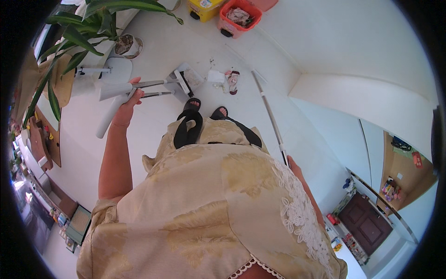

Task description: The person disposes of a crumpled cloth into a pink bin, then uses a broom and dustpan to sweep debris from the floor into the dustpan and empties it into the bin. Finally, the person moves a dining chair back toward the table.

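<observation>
My left hand (129, 108) grips the grey-and-white handles of a broom and a dustpan together. The broom head (184, 83), with dark bristles, rests in the dustpan (195, 75) on the floor, left of my feet. In my right hand (295, 166), partly hidden by my clothing, is a metal pole (270, 113). It runs to a broad, see-through blade (259, 76), perhaps a floor squeegee, on the floor. Between the dustpan and that blade lie a crumpled white tissue (216, 76), a patterned sock-like cloth (232, 82) and small dark crumbs (211, 62).
A red bin (235, 29) with its lid up holds crumpled waste, beside a yellow bin (205, 9). A potted plant (127, 45) spreads its leaves at the upper left. White cabinetry (334, 122) flanks the right side. A brown door (366, 223) shows at the lower right.
</observation>
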Motion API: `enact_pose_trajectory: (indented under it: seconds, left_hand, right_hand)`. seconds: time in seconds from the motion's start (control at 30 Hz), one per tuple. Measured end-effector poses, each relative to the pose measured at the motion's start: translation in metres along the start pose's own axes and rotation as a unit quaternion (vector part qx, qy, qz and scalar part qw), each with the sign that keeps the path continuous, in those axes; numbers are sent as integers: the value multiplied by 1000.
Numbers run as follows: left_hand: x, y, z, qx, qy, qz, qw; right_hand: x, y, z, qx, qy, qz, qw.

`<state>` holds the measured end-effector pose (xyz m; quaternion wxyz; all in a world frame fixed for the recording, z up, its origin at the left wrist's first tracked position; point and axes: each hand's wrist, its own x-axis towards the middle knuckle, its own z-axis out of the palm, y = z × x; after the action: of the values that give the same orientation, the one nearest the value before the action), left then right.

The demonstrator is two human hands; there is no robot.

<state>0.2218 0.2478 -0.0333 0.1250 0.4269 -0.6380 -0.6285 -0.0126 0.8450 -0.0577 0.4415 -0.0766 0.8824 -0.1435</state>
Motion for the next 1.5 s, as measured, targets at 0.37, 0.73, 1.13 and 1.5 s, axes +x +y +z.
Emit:
enact_pose_trajectory:
  seconds: [0.37,0.73,1.13,1.5]
  left_hand:
    - [0,6,2,9,2,-14,1000]
    - [5,6,3,-9,3,-18,1000]
    - [4,4,6,-20,9,-28,999]
    - [3,0,17,-23,61,-43,997]
  right_hand:
    - [31,-50,11,63,-2,88,994]
    - [-25,-33,-24,128,-42,90,987]
    - [94,-42,-173,-75,16,162,984]
    - [151,-164,-315,-655,291,74,693]
